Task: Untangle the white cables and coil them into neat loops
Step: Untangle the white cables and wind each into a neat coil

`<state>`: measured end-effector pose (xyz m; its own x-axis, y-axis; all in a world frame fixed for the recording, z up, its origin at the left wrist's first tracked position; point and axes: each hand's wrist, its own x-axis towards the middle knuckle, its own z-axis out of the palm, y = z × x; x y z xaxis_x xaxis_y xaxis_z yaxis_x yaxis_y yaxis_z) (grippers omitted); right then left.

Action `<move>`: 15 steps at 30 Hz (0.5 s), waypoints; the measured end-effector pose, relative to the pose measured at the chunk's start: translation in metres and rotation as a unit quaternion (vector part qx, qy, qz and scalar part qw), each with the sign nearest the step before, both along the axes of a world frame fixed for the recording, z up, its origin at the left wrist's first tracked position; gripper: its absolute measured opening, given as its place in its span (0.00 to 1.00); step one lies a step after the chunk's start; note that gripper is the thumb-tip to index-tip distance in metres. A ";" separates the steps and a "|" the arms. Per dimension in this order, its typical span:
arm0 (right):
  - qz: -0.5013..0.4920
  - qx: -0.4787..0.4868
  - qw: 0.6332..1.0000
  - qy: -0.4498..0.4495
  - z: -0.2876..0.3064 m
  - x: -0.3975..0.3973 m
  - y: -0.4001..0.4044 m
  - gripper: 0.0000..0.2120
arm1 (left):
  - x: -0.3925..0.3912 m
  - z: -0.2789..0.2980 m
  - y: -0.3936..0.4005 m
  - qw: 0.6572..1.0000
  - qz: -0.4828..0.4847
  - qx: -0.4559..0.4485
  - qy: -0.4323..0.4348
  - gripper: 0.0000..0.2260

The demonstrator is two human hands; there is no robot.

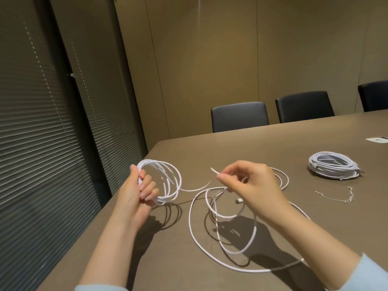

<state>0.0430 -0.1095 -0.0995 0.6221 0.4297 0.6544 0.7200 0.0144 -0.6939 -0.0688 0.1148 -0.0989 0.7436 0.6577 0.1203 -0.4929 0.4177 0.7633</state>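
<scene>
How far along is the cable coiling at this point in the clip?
Done: one finished coil lies on the table, far right. In hand: the left hand grips a partly wound coil, and the right hand pinches the cable feeding it. Left: the loose cable sprawled in overlapping loops, plus a thin twist tie lying unused.

The left hand (139,191) gripped a raised coil (165,181) of white cable; the right hand (249,183) pinched its strand above loose loops (222,227) on the tabletop (273,143). A finished coil (333,165) lay beyond.
</scene>
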 end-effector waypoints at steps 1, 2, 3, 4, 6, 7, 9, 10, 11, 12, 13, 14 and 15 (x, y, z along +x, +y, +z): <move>0.005 0.024 1.000 -0.018 -0.001 -0.008 0.003 0.05 | 0.002 0.002 -0.007 1.000 -0.004 0.024 0.008 0.19; 0.008 0.048 0.998 -0.044 -0.003 -0.016 0.007 0.04 | 0.004 0.004 -0.014 0.999 -0.008 0.048 0.013 0.19; 0.015 0.070 0.995 -0.073 -0.004 -0.023 0.009 0.04 | 0.005 0.006 -0.020 0.997 -0.011 0.070 0.017 0.19; 0.019 0.085 0.990 -0.109 -0.006 -0.029 0.012 0.04 | 0.007 0.007 -0.027 0.996 -0.014 0.091 0.019 0.18; 0.008 0.086 0.976 -0.202 -0.011 -0.037 0.016 0.06 | 0.009 0.010 -0.038 0.992 -0.017 0.120 0.027 0.18; 0.005 0.078 0.967 -0.244 -0.015 -0.039 0.019 0.06 | 0.010 0.010 -0.042 0.991 -0.019 0.127 0.033 0.18; 0.022 0.059 0.956 -0.288 -0.023 -0.043 0.024 0.06 | 0.010 0.010 -0.048 0.991 -0.029 0.124 0.046 0.18; 0.036 0.048 0.954 -0.295 -0.027 -0.044 0.026 0.06 | 0.009 0.010 -0.051 0.992 -0.037 0.112 0.049 0.18; 0.050 0.035 0.953 -0.295 -0.030 -0.045 0.028 0.06 | 0.009 0.011 -0.054 0.993 -0.049 0.097 0.048 0.18; 0.064 0.021 0.955 -0.289 -0.033 -0.046 0.030 0.06 | 0.008 0.012 -0.057 0.993 -0.064 0.082 0.047 0.18; 0.082 0.007 0.958 -0.273 -0.034 -0.046 0.030 0.06 | 0.008 0.012 -0.059 0.993 -0.079 0.069 0.049 0.18; 0.104 -0.008 0.962 -0.250 -0.035 -0.046 0.031 0.06 | 0.006 0.014 -0.062 0.993 -0.094 0.056 0.052 0.17; 0.124 -0.024 0.965 -0.228 -0.035 -0.046 0.030 0.06 | 0.005 0.015 -0.063 0.992 -0.106 0.043 0.055 0.17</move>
<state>-0.0032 -0.0793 -0.1346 0.1482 0.5644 0.8121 0.9292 0.2016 -0.3097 -0.0634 0.0518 -0.0843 0.8761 0.4758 0.0784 -0.3117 0.4347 0.8449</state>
